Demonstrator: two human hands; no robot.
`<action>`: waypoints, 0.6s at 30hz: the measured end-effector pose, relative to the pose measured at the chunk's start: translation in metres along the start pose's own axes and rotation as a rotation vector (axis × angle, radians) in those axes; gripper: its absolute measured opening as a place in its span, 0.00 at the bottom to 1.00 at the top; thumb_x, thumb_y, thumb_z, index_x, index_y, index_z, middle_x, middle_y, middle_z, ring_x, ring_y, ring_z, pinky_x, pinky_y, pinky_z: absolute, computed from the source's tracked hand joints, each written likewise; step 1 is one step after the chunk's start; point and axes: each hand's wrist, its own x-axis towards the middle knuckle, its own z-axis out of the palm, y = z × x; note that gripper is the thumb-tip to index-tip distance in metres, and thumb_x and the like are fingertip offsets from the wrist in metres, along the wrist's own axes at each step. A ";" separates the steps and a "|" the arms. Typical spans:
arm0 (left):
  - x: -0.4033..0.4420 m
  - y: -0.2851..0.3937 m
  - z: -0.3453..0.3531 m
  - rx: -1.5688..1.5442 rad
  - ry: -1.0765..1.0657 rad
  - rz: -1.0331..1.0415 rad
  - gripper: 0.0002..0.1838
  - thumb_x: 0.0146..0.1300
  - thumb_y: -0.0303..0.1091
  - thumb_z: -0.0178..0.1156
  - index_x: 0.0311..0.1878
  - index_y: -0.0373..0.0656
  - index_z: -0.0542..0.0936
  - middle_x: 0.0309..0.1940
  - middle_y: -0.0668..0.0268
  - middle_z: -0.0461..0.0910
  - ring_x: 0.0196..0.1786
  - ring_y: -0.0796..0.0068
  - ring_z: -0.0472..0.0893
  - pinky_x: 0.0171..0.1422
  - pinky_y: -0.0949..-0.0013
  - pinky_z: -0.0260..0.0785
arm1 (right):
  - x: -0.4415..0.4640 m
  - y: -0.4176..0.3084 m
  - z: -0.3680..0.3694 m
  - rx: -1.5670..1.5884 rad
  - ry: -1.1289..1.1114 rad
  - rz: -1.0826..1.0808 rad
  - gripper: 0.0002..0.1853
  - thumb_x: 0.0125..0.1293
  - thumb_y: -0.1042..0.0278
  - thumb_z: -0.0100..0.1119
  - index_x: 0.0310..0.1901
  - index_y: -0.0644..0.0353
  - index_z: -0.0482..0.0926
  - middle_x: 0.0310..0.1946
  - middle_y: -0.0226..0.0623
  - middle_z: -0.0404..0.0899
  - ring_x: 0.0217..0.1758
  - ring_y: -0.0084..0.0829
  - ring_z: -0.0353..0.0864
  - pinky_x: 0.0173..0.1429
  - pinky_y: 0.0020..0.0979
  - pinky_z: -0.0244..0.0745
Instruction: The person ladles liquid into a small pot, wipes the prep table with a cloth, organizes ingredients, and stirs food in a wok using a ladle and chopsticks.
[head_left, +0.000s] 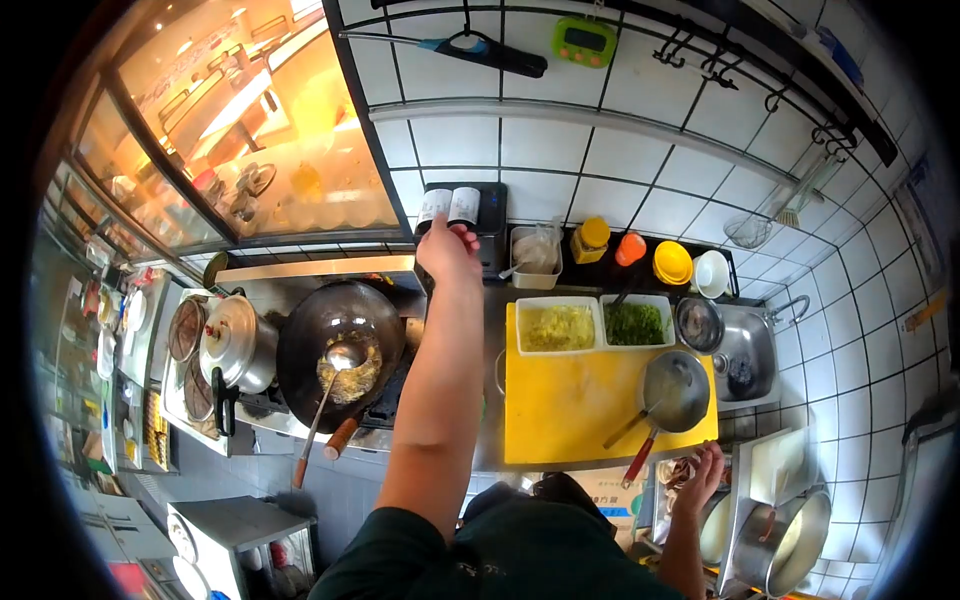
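My left hand [449, 248] reaches forward to a black receipt printer [491, 207] by the wall. Two printed paper slips [463, 205] curl out there, and my fingers close on the left one. My right hand [702, 476] hangs beside the counter's front edge, fingers apart and holding nothing. Nearest to it is a saucepan [676, 391] with a red-tipped handle, on a yellow cutting board [540, 412]. Left of my forearm, a wok [300, 345] holds yellowish food, with a metal ladle [345, 354] resting in it.
Two white tubs, one of pale chopped food [558, 328], one of chopped greens [636, 324], stand on the board's far side. A lidded pot [236, 343] is left of the wok. A sink [748, 345] lies right. Large pots [782, 545] sit low at right.
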 end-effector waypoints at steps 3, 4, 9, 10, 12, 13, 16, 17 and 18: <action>0.003 0.007 0.012 -0.010 0.076 0.009 0.10 0.73 0.34 0.57 0.38 0.36 0.73 0.25 0.61 0.77 0.19 0.71 0.73 0.20 0.70 0.66 | 0.016 -0.019 0.023 -0.128 -0.096 -0.116 0.14 0.81 0.64 0.47 0.60 0.59 0.76 0.55 0.34 0.78 0.52 0.27 0.80 0.53 0.30 0.75; 0.012 0.006 0.014 -0.038 0.091 0.006 0.10 0.73 0.33 0.57 0.38 0.36 0.73 0.26 0.61 0.77 0.20 0.71 0.73 0.20 0.70 0.66 | 0.020 -0.027 0.034 -0.167 -0.138 -0.146 0.14 0.81 0.64 0.46 0.60 0.59 0.76 0.56 0.34 0.78 0.54 0.28 0.80 0.54 0.31 0.75; 0.061 0.009 0.026 -0.016 0.155 0.192 0.07 0.70 0.30 0.56 0.34 0.39 0.73 0.22 0.64 0.72 0.18 0.75 0.70 0.18 0.71 0.59 | 0.045 -0.051 0.064 -0.086 -0.309 -0.191 0.16 0.80 0.65 0.49 0.61 0.63 0.76 0.54 0.37 0.78 0.53 0.29 0.79 0.55 0.32 0.76; 0.055 0.014 0.028 0.022 0.123 0.312 0.08 0.70 0.30 0.56 0.33 0.40 0.73 0.20 0.66 0.70 0.16 0.76 0.68 0.17 0.72 0.57 | 0.049 -0.054 0.062 -0.110 -0.326 -0.215 0.16 0.79 0.65 0.49 0.61 0.63 0.76 0.54 0.37 0.78 0.53 0.29 0.79 0.55 0.32 0.76; 0.033 0.023 0.037 0.122 -0.035 0.479 0.13 0.74 0.33 0.57 0.30 0.44 0.72 0.17 0.72 0.66 0.13 0.81 0.64 0.14 0.74 0.53 | 0.059 -0.056 0.059 -0.162 -0.361 -0.265 0.16 0.79 0.65 0.49 0.61 0.63 0.76 0.53 0.37 0.78 0.54 0.30 0.79 0.55 0.32 0.76; 0.027 0.021 0.040 0.169 -0.226 0.477 0.13 0.74 0.34 0.58 0.30 0.44 0.73 0.17 0.73 0.67 0.13 0.82 0.65 0.15 0.74 0.54 | 0.064 -0.053 0.057 -0.101 -0.363 -0.252 0.16 0.79 0.66 0.49 0.61 0.64 0.76 0.54 0.38 0.78 0.54 0.30 0.79 0.54 0.31 0.76; 0.007 0.009 0.051 0.428 -0.530 0.435 0.14 0.74 0.35 0.60 0.29 0.43 0.74 0.17 0.74 0.68 0.15 0.83 0.65 0.16 0.76 0.55 | 0.076 -0.054 0.050 -0.149 -0.351 -0.239 0.16 0.79 0.67 0.49 0.61 0.64 0.77 0.54 0.38 0.78 0.53 0.30 0.79 0.54 0.31 0.76; 0.003 0.004 0.056 0.532 -0.586 0.417 0.15 0.74 0.35 0.60 0.29 0.43 0.75 0.18 0.74 0.69 0.15 0.84 0.66 0.17 0.76 0.55 | 0.082 -0.043 0.041 -0.169 -0.356 -0.232 0.16 0.78 0.68 0.49 0.61 0.64 0.77 0.54 0.38 0.78 0.53 0.29 0.79 0.53 0.31 0.77; 0.004 0.000 0.061 0.537 -0.581 0.417 0.14 0.74 0.35 0.60 0.29 0.43 0.75 0.18 0.74 0.69 0.15 0.84 0.66 0.17 0.76 0.56 | 0.086 -0.041 0.036 -0.185 -0.359 -0.223 0.16 0.78 0.69 0.49 0.61 0.64 0.76 0.54 0.39 0.77 0.54 0.30 0.79 0.54 0.31 0.76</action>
